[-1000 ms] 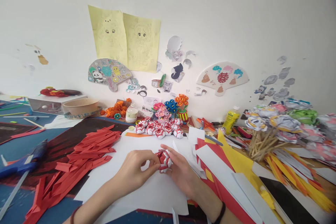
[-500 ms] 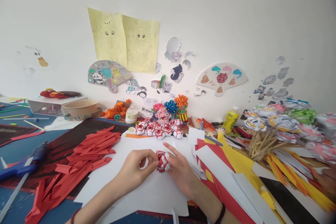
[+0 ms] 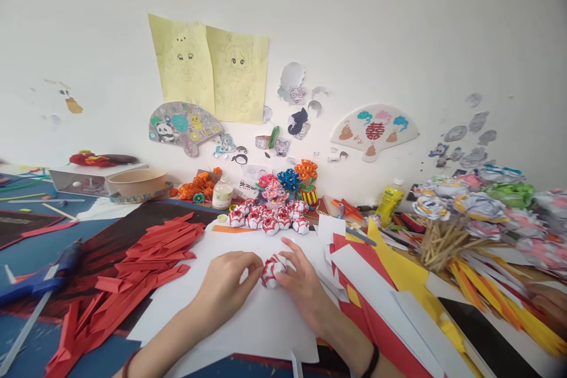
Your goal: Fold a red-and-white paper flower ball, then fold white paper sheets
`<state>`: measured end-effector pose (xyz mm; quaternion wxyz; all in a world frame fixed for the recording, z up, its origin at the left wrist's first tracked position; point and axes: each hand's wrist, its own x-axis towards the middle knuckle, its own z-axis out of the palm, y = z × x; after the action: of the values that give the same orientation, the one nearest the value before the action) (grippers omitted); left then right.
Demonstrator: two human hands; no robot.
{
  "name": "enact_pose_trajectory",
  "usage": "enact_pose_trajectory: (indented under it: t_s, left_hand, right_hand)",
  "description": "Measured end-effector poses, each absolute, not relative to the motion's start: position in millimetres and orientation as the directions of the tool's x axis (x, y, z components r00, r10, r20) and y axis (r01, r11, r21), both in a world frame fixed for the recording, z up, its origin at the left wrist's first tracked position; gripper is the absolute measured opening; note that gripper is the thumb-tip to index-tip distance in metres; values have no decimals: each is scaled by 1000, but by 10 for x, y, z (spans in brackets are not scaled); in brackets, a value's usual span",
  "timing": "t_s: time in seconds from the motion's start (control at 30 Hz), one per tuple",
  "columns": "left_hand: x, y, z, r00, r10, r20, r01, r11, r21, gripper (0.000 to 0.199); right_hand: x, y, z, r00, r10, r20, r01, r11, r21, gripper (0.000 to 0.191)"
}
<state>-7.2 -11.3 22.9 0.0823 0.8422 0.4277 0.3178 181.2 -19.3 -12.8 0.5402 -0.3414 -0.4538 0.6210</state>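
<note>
A small red-and-white folded paper flower point(image 3: 273, 271) is held between my two hands, just above a white paper sheet point(image 3: 234, 331). My right hand point(image 3: 308, 292) grips its right side with thumb and fingers, the index finger raised. At its left edge, my left hand point(image 3: 228, 283) pinches with thumb and fingertips; what lies inside that pinch is partly hidden. Behind the hands sits a cluster of similar red-and-white paper flowers point(image 3: 269, 223). To the left lies a heap of folded red paper strips point(image 3: 148, 266).
A blue glue gun point(image 3: 48, 277) lies at far left. White strips point(image 3: 376, 289), yellow paper point(image 3: 394, 254) and a dark tablet-like slab point(image 3: 482, 336) cover the right. A bundle of stemmed paper flowers point(image 3: 443, 230) stands behind them. Another person's hand point(image 3: 549, 301) shows at the right edge.
The paper flower has been turned between my fingers, so more of its rounded, striped outside shows. My right fingers have shifted slightly around it. At the right edge, the other person's hand has moved.
</note>
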Motion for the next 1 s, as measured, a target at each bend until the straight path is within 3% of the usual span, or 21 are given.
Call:
enact_pose_trajectory:
  t_s: [0.07,0.13,0.33,0.47,0.83,1.0]
  left_hand:
    - [-76,-111,190,452,739,499,702,-640,312,22]
    - [-76,-106,173,450,731,513,712,-641,288,23]
    - [-68,-88,249,375,837,399,643,-545,538,23]
    - [-72,-82,288,365,841,400,624,-539,565,22]
    - [-71,-108,175,423,732,534,668,-650,361,16]
    - [-49,-102,241,367,801,474,586,-594,550,16]
  right_hand:
    - [1808,-201,-125,-168,983,68,-345,6,-939,73]
    - [1810,-204,-124,-163,984,66,-334,8,-943,71]
    - [1810,-210,-89,-160,983,84,-352,23,-936,67]
    - [1805,-219,-68,-147,985,91,-369,30,-929,67]
    - [1812,-222,-89,-190,977,97,-337,28,-941,65]
    - [1819,-204,-114,-211,973,94,-380,7,-925,65]
